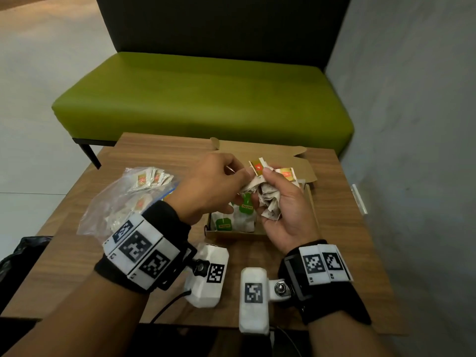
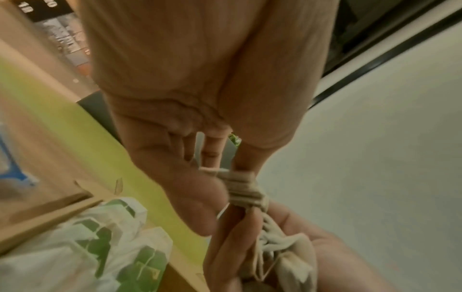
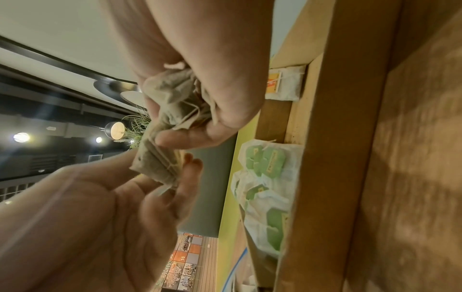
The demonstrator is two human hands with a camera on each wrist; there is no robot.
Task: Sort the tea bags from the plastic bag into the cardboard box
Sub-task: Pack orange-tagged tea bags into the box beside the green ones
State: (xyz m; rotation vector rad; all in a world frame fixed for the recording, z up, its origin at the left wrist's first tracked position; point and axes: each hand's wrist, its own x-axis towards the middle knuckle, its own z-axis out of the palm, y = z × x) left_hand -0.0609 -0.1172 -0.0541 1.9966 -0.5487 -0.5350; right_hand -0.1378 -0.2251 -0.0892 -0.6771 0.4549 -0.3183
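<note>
My right hand [image 1: 282, 215] cupped a clump of tea bags [image 1: 268, 199] over the box [image 1: 315, 215], so my left hand [image 1: 213, 186], at nine o'clock, pinched one free.

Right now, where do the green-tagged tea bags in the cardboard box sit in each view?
Head: green-tagged tea bags at centre, in the near end of the cardboard box, below both hands.
Left wrist: bottom left, blurred.
Right wrist: right of centre, against the box wall.
Shared landmark: the tea bag bundle gripped in the right hand.
</note>
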